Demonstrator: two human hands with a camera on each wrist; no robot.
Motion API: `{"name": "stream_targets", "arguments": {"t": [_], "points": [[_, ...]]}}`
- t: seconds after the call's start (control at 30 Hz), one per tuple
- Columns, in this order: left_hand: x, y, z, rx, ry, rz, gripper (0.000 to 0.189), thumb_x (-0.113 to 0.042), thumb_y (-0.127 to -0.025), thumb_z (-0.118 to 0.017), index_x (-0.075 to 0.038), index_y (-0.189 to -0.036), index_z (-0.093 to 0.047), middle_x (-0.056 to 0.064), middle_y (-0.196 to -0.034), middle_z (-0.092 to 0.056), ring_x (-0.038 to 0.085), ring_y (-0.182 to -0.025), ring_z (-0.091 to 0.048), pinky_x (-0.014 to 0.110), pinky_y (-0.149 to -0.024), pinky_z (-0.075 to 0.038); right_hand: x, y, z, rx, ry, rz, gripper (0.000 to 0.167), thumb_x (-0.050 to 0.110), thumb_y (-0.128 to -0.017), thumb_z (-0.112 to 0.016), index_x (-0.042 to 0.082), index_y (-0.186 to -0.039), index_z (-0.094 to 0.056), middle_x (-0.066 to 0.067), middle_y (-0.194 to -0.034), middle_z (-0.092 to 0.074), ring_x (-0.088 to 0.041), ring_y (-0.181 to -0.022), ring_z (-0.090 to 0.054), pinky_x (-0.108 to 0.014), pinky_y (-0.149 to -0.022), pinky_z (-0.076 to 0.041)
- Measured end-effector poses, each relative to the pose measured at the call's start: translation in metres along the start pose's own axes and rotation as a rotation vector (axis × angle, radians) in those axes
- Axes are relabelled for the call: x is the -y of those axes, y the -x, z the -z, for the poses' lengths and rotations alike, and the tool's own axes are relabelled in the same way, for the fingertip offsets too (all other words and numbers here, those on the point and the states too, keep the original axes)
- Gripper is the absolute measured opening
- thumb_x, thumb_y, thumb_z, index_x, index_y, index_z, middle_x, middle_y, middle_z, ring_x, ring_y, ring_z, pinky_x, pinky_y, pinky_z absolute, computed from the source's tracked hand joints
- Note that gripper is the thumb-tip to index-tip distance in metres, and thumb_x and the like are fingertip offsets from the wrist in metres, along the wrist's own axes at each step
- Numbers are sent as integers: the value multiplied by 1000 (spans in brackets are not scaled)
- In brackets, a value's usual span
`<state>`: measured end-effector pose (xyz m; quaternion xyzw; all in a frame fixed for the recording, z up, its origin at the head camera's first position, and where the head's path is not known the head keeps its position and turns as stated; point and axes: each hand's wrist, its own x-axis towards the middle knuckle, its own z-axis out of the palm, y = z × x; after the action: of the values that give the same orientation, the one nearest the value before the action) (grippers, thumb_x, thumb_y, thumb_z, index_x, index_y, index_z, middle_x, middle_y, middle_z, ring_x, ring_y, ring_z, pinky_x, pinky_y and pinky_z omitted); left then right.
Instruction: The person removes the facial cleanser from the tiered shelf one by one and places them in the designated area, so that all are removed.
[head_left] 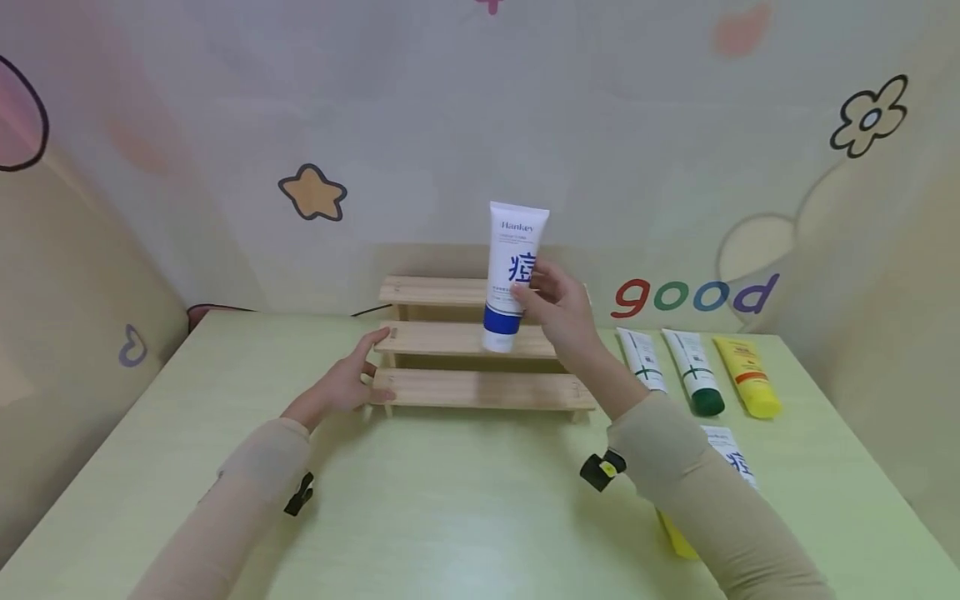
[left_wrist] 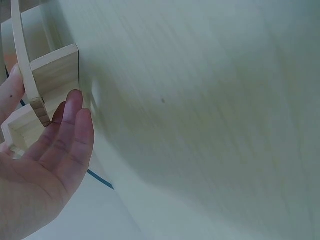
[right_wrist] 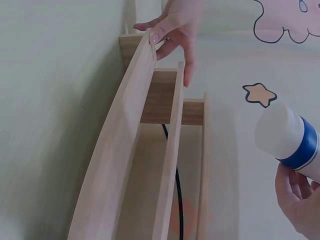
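My right hand [head_left: 566,321] holds a white squeeze tube [head_left: 504,275] with a blue band and blue lettering, its cap pointing down. The tube is raised in front of a three-step wooden shelf [head_left: 480,388], overlapping the upper two steps in the head view. In the right wrist view the tube's white cap [right_wrist: 275,131] faces the shelf boards. At the shelf's left end, my left hand [head_left: 347,379] grips the board ends. The left wrist view shows its thumb and fingers [left_wrist: 70,132] around the end of a board [left_wrist: 31,75].
Right of the shelf lie two white tubes with green crosses [head_left: 690,367] and a yellow tube [head_left: 748,375]. Nearer, another blue-lettered white tube [head_left: 731,454] and a yellow tube [head_left: 677,533] are partly hidden by my right sleeve. A patterned backdrop [head_left: 420,125] stands behind the table [head_left: 450,500].
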<state>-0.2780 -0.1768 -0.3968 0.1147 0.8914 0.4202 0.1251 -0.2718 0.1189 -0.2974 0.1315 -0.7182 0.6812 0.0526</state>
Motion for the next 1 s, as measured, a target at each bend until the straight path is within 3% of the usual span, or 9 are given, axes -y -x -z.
{"name": "stream_targets", "arguments": {"t": [0.27, 0.47, 0.6, 0.7, 0.9, 1.0], "points": [[3, 2, 2, -3, 22, -8, 95, -12, -80, -71, -28, -146, -5, 28, -116, -49, 24, -74, -56, 33, -56, -45, 14, 30, 29, 7, 88, -74, 46, 14, -90, -59, 6, -132, -44, -14, -120, -53, -25, -103, -54, -31, -79, -49], [3, 4, 4, -7, 24, -20, 95, -13, -80, -71, -26, -146, -4, 29, -117, -48, 24, -75, -56, 34, -56, -45, 12, 53, 65, 26, 216, -134, 53, 23, -89, -60, 6, -136, -40, -13, -125, -51, -25, -106, -53, -28, -81, -47], [4, 5, 5, -7, 20, -22, 95, -13, -80, -71, -27, -146, -4, 29, -116, -49, 23, -73, -56, 34, -56, -46, 7, 67, 90, 55, 294, -123, 55, 27, -89, -59, 6, -136, -40, -15, -123, -52, -23, -101, -54, -27, -81, -47], [4, 4, 4, -2, 24, -28, 94, -13, -80, -71, -27, -146, -5, 29, -116, -48, 23, -73, -56, 33, -55, -45, 3, 80, 109, 61, 348, -128, 55, 29, -90, -57, 5, -136, -39, -17, -123, -51, -19, -98, -56, -26, -80, -47], [3, 2, -1, 16, 35, -28, 94, -13, -80, -71, -29, -146, -6, 28, -117, -47, 24, -68, -55, 33, -54, -45, -5, 106, 150, 51, 446, -223, 62, 29, -92, -54, -1, -140, -28, -21, -126, -46, -5, -92, -55, -22, -78, -47], [2, 2, -1, 14, 30, -30, 94, -14, -80, -70, -29, -146, -5, 29, -117, -47, 24, -63, -53, 34, -54, -44, -8, 116, 170, 55, 468, -233, 62, 26, -93, -54, -4, -140, -27, -15, -120, -50, -4, -89, -57, -23, -77, -48]]}}
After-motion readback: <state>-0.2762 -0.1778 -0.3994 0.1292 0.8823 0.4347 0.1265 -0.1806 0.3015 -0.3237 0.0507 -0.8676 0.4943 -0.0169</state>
